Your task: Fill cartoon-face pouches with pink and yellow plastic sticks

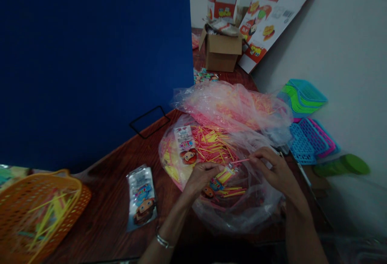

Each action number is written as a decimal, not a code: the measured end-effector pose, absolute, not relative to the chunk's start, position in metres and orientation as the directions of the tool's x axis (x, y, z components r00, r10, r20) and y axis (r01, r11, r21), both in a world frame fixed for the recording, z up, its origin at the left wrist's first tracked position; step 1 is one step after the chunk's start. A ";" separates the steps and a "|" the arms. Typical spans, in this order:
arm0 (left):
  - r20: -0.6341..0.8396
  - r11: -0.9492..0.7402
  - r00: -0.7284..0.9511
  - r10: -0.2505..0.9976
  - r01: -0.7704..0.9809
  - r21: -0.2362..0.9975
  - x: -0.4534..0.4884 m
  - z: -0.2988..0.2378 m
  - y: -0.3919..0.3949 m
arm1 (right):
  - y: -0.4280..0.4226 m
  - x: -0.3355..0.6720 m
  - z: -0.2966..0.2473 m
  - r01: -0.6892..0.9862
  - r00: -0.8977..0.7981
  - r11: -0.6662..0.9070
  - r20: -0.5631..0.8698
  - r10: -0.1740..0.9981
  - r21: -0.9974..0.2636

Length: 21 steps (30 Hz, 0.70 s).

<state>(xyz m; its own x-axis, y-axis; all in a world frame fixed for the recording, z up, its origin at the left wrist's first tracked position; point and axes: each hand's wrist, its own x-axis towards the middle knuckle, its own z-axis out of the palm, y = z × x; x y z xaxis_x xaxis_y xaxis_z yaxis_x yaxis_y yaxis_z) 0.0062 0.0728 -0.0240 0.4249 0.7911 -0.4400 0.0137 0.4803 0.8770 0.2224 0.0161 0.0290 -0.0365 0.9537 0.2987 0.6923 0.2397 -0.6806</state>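
My left hand (pixel 200 178) is closed with thumb and fingers around the top of a small printed packet (pixel 215 185), which has a cartoon face on it. Pinched between the fingertips of my right hand (pixel 272 172) is a thin pink stick (pixel 241 161); its far end is at the packet's top edge, and I cannot tell whether it is inside. Both hands are over an open clear plastic bag (pixel 256 211) with many loose pink and yellow sticks (pixel 211 143) in it. Another printed packet (pixel 185 141) lies on those sticks.
A stack of printed packets (pixel 140 195) lies on the wooden table (pixel 105 207). Left stands an orange basket (pixel 81 195) with some sticks. Behind are a second bag of sticks (pixel 229 102) and a cardboard box (pixel 223 54). Coloured plastic baskets (pixel 305 98) stand right, a blue panel (pixel 96 70) left.
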 end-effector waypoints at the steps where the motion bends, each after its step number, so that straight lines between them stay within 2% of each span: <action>1: -0.444 0.485 0.429 0.787 0.016 0.874 0.006 -0.024 0.073 | 0.017 0.222 0.029 0.695 -0.016 0.230 0.305 0.952 -0.681; 11: -0.420 0.490 0.510 0.751 -0.003 0.871 0.013 -0.025 0.069 | 0.021 0.201 0.029 0.688 -0.143 0.298 0.278 0.950 -0.662; 17: -0.429 0.500 0.473 0.769 -0.026 0.866 0.008 -0.026 0.070 | 0.015 0.222 0.032 0.728 -0.015 0.247 0.345 0.938 -0.640; 21: -0.434 0.506 0.467 0.771 -0.035 0.862 0.005 -0.030 0.072 | 0.008 0.234 0.032 0.766 -0.004 0.216 0.331 0.943 -0.606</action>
<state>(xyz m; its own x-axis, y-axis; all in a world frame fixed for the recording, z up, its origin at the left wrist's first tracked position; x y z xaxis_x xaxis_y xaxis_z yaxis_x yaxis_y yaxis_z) 0.0050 0.0717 -0.0297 0.4666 0.7707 -0.4340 -0.0352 0.5064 0.8616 0.2339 0.0081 0.0324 -0.0037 0.9434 0.3315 0.7657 0.2159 -0.6059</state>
